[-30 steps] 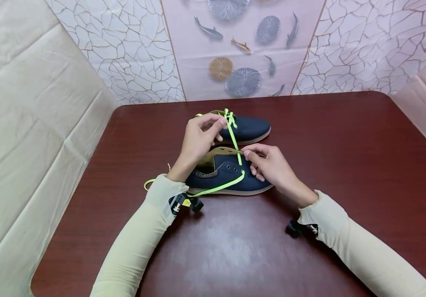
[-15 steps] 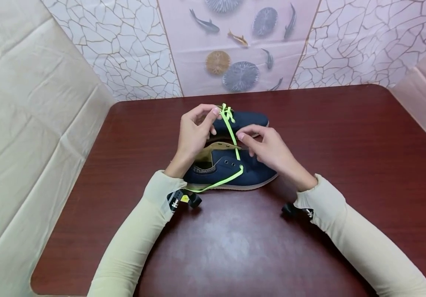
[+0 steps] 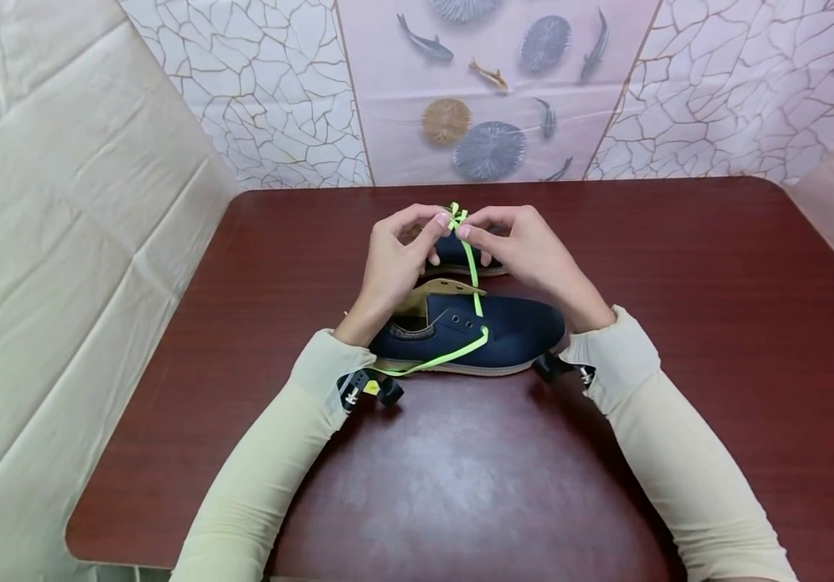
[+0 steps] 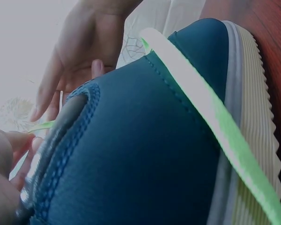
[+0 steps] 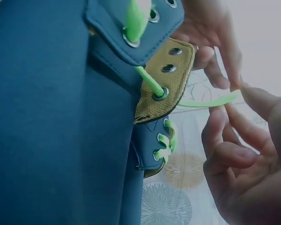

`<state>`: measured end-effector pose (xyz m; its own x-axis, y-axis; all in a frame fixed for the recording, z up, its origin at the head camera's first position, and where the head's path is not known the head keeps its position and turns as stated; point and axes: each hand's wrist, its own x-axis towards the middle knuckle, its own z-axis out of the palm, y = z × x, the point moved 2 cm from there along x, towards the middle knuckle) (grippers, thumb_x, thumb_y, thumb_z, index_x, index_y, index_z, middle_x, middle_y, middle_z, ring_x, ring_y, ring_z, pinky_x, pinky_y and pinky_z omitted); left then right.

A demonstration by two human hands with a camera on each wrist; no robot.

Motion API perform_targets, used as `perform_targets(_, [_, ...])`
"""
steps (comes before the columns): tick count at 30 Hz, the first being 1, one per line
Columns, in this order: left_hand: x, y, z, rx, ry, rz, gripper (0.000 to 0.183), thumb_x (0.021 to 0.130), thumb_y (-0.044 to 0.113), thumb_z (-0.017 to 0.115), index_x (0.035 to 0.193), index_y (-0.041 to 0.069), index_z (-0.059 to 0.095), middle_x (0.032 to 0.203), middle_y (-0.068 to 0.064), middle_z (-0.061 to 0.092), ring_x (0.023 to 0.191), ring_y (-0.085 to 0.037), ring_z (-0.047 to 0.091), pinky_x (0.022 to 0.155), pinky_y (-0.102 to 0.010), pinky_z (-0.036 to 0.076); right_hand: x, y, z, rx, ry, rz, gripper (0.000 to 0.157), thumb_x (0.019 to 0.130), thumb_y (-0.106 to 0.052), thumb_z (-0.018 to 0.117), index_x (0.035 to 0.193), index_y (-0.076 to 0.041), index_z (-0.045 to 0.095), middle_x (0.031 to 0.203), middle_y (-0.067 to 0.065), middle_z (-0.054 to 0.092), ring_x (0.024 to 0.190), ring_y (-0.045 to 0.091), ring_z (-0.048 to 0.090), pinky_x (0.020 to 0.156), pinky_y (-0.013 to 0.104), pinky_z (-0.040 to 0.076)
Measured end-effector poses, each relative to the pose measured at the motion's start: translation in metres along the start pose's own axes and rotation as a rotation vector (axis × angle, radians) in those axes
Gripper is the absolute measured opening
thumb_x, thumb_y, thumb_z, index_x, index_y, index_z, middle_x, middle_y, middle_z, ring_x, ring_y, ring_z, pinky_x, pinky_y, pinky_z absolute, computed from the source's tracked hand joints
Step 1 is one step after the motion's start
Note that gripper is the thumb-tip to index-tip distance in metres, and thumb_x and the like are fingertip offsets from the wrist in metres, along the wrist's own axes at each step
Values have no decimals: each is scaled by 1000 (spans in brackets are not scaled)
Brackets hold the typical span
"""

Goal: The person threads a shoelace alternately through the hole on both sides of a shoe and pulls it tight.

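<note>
A dark blue shoe point(image 3: 522, 327) lies on the table, toe to the right, a bright green lace point(image 3: 472, 267) threaded through its front eyelets. One lace end rises from the tan-lined far flap point(image 5: 175, 70). My left hand point(image 3: 398, 250) pinches this end between thumb and index finger above the shoe. Fingertip to fingertip with it, my right hand point(image 3: 529, 246) pinches the same lace. In the right wrist view the lace leads from an eyelet to both hands' fingertips. The other lace end hangs over the near side point(image 4: 201, 98) and sole.
Behind the hands stands a second blue shoe point(image 3: 453, 255), laced in green and partly hidden. Both shoes are on a dark red-brown table point(image 3: 715, 283). A patterned cloth point(image 3: 504, 97) hangs behind the table, and a pale cloth point(image 3: 61, 202) at the left.
My right hand has left the near shoe's flap and moved up and left to the lace by my left hand. My left hand keeps pinching the lace. The view has shifted slightly.
</note>
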<state>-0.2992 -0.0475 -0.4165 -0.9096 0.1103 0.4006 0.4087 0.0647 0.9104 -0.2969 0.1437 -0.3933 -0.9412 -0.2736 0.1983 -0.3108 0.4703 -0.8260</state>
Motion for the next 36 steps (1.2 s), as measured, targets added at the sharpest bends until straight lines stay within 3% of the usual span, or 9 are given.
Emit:
perform_targets(7, [0,1,1,39,-16,-7,23,104,22,70,117,3,76,93,-8,74,68,-38,65,48,-26,43,1,3,4,-41,57,-68,11,99,-19,77,101,-10,81,86,3,73,70,33,64,60,24,46])
perform_targets(11, [0,4,1,99,-69,-35,22,106,19,67,117,1,74,93,-12,75,75,-31,71,59,-32,53,-1,2,1,-61,79,-68,10,100,-19,76,102,-10,81,85,9,72,72,34,63,64,25,46])
perform_targets(14, [1,5,-2,229,-204,-59,23,107,22,65,114,2,75,94,-13,76,82,-26,73,74,-37,57,-2,2,-2,-73,94,-53,11,100,-19,75,103,-11,81,84,14,71,72,31,62,63,25,46])
perform_targets(19, [3,0,-12,550,-556,-13,28,109,35,61,111,12,78,96,1,75,87,-12,65,85,-32,51,-3,3,-6,-84,111,-43,12,100,-20,75,103,-12,82,87,14,72,70,25,63,63,25,46])
perform_targets(21, [3,-4,-16,595,-666,13,29,109,37,60,114,16,79,102,6,75,92,-8,65,88,-31,51,-3,4,-7,-84,112,-39,12,101,-21,75,102,-11,82,85,16,71,68,24,62,63,25,46])
perform_targets(24, [1,-10,-21,581,-785,8,29,108,38,62,122,18,77,111,9,75,100,-5,66,94,-30,51,-2,4,-8,-84,113,-32,12,100,-22,75,102,-12,82,83,16,70,68,22,62,63,25,45])
perform_targets(26, [1,-13,-22,577,-846,8,28,107,39,63,122,19,77,109,9,75,94,-5,66,90,-29,52,-2,4,-9,-82,120,-25,13,100,-22,76,102,-11,82,79,15,69,66,20,60,62,25,45])
perform_targets(29, [1,-15,-21,568,-904,22,24,107,37,65,116,19,77,93,8,71,76,-8,60,78,-29,50,-2,4,-12,-79,133,-11,14,100,-23,76,102,-10,82,74,11,67,66,19,59,61,25,43])
perform_targets(36, [1,-19,-20,530,-904,3,18,108,29,64,105,20,79,67,9,51,59,-9,45,66,-28,42,-1,6,-16,-74,138,4,16,99,-24,77,102,-8,82,70,9,64,66,18,58,59,25,41])
